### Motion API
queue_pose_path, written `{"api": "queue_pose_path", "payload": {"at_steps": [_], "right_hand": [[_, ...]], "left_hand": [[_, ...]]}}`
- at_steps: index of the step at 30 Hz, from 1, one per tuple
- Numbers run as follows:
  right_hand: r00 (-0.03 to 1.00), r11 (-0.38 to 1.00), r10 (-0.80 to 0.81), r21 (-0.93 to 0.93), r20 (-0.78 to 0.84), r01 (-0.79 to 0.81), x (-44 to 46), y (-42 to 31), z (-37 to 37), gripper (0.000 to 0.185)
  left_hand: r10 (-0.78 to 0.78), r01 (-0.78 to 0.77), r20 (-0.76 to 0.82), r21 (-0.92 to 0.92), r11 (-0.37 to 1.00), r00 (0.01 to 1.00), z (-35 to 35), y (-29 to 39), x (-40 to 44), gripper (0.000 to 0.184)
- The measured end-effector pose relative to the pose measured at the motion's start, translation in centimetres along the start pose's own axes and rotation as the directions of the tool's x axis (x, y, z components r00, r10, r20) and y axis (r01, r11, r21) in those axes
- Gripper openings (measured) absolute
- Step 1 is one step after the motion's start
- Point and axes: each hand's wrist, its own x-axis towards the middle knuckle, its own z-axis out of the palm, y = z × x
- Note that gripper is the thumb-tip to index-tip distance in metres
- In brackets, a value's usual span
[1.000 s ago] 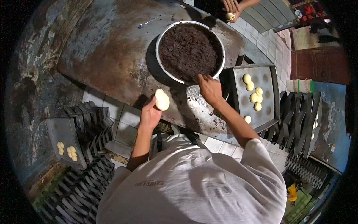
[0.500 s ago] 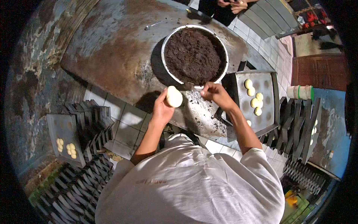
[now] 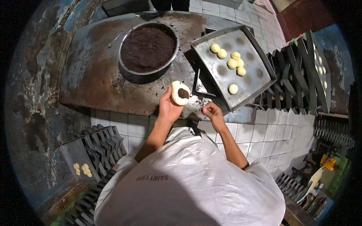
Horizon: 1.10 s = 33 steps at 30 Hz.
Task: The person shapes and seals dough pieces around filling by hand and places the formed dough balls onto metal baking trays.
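Note:
In my left hand [image 3: 168,109] lies a flattened round of pale dough [image 3: 176,89], with a dark clump of crumbly filling [image 3: 183,93] on its face. My fingers curl around its left side and underneath. To the right, apart from the dough, my right hand [image 3: 213,113] is closed in a pinch over the table's near edge; a small dark bit shows at its fingertips, too small to name. Beyond the dough stands a round metal basin [image 3: 121,62] filled with the same dark filling [image 3: 149,47].
A metal tray [image 3: 258,56] with several dough balls [image 3: 240,63] sits at the right of the worn table [image 3: 94,75]. Stacked trays [image 3: 299,75] stand beyond it, and more trays [image 3: 102,150] at lower left. A small spoon [image 3: 114,40] lies left of the basin. Someone's dark-clothed legs [image 3: 169,4] show behind the table.
Dark filling now sits on the dough in my left hand. My right hand has moved away from the basin's edge, toward me. The view has turned, shifting basin and tray leftward.

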Motion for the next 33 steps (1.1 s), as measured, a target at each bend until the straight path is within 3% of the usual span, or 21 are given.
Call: {"api": "queue_pose_path", "payload": {"at_steps": [2,4,5,10,12,13,15,16,18,19,20,22,23,24,25,26,28,30,32,33], "right_hand": [[0.999,0.994,-0.037,0.098,-0.011,0.038,-2.0,-3.4,-0.4,0.013],[0.996,0.997,-0.02,0.082,0.087,0.013,-2.5,-5.9,-0.7,0.014],[0.995,0.998,-0.063,0.018,0.079,0.062,-2.4,-6.2,-0.6,0.017],[0.993,0.993,-0.115,-0.002,-0.014,0.115,-3.1,3.3,-5.6,0.021],[0.994,0.983,-0.011,-0.183,-0.106,-0.008,-3.4,6.2,-7.7,0.017],[0.995,0.984,-0.013,-0.179,-0.095,-0.004,-3.3,6.7,-8.4,0.017],[0.983,0.71,-0.065,-0.701,-0.171,-0.075,-3.0,7.5,-9.3,0.012],[0.982,0.71,-0.071,-0.7,-0.173,-0.072,-2.4,7.7,-9.6,0.012],[0.945,0.497,-0.328,-0.855,-0.024,0.15,-1.5,8.0,-9.9,0.016],[0.896,0.494,-0.443,-0.827,0.024,0.267,-1.8,5.9,-9.0,0.025],[0.896,0.541,-0.444,-0.796,0.002,0.27,-1.8,4.0,-7.5,0.034],[0.964,0.867,-0.244,-0.469,-0.102,0.17,-2.2,-1.9,-3.5,0.043],[0.964,0.865,-0.242,-0.474,-0.105,0.166,-1.8,-3.7,-1.8,0.043],[0.998,0.997,-0.055,-0.063,-0.038,0.053,-1.2,-5.3,-0.3,0.045],[0.991,0.932,0.089,0.343,0.104,-0.119,-1.1,-6.6,0.6,0.048],[0.99,0.934,0.089,0.335,0.111,-0.122,-1.5,-8.2,1.1,0.048],[0.951,0.877,0.183,0.395,0.25,-0.272,-2.0,-10.6,2.2,0.053],[0.953,0.995,0.022,0.09,0.302,-0.051,-1.8,-10.7,2.4,0.066],[0.953,0.91,-0.095,-0.364,0.287,0.201,-2.4,-10.6,2.5,0.074],[0.955,0.909,-0.086,-0.37,0.285,0.192,-2.4,-10.5,3.1,0.074]], "left_hand": [[-0.033,0.032,0.022,0.018,0.999,0.999,0.4,-2.5,-0.5,0.037],[-0.06,0.06,0.047,0.004,0.998,0.997,0.5,-5.2,-0.9,0.038],[-0.109,0.118,0.102,-0.088,0.989,0.989,0.0,-6.1,-1.0,0.038],[-0.024,0.026,0.129,-0.012,1.0,0.991,0.8,-8.1,-2.7,0.037],[-0.02,0.032,0.142,-0.078,0.996,0.99,1.2,-8.2,-3.3,0.044],[-0.01,0.021,0.141,-0.074,0.997,0.99,1.5,-8.3,-3.7,0.044],[-0.004,0.007,0.127,-0.026,1.0,0.992,2.3,-8.4,-4.5,0.057],[-0.005,0.008,0.132,-0.022,1.0,0.991,2.5,-8.6,-4.6,0.057],[-0.023,0.026,0.082,-0.037,0.999,0.996,2.9,-8.9,-4.9,0.068],[-0.023,0.026,0.089,-0.034,0.999,0.996,3.0,-9.0,-5.0,0.068],[-0.03,0.032,0.095,-0.019,0.999,0.995,3.1,-9.0,-5.1,0.07],[-0.041,0.042,0.099,-0.007,0.999,0.994,2.9,-9.2,-5.0,0.072],[-0.048,0.049,0.18,0.0,0.999,0.982,2.6,-9.2,-4.8,0.07],[-0.053,0.053,0.26,0.006,0.999,0.964,2.2,-9.3,-4.7,0.068],[-0.048,0.05,0.26,-0.001,0.999,0.964,2.1,-9.3,-4.6,0.068],[-0.002,-0.011,0.181,0.073,0.997,0.983,2.1,-9.2,-4.5,0.062],[0.071,-0.087,0.109,0.147,0.985,0.991,1.7,-7.8,-4.3,0.057],[0.13,-0.15,0.077,0.546,0.824,0.989,0.8,-6.0,-4.6,0.045],[0.095,-0.104,0.044,0.539,0.836,0.995,-0.4,-3.8,-5.3,0.043],[0.049,-0.048,0.016,0.638,0.768,0.999,0.2,-2.9,-5.9,0.043]]}}
